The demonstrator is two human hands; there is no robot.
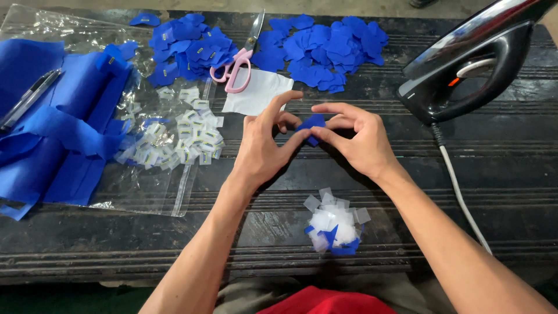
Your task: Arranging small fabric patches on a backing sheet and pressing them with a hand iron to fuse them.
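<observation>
My left hand (pixel 261 148) and my right hand (pixel 354 142) meet over the dark table, both pinching one small blue fabric piece (pixel 313 124) between their fingertips. Just in front of me lies a little heap of white backing scraps (pixel 334 224) with a few blue trimmings mixed in. Behind my hands a white paper square (pixel 258 93) lies flat.
Pink-handled scissors (pixel 238 67) lie between two piles of blue cut pieces (pixel 186 49) (pixel 328 49). A clear plastic bag (pixel 151 192) holds small white labels (pixel 189 136). Blue fabric (pixel 52 134) and a pen (pixel 26 99) lie at left. A black iron (pixel 476 67) stands at right, cord (pixel 459 195) trailing.
</observation>
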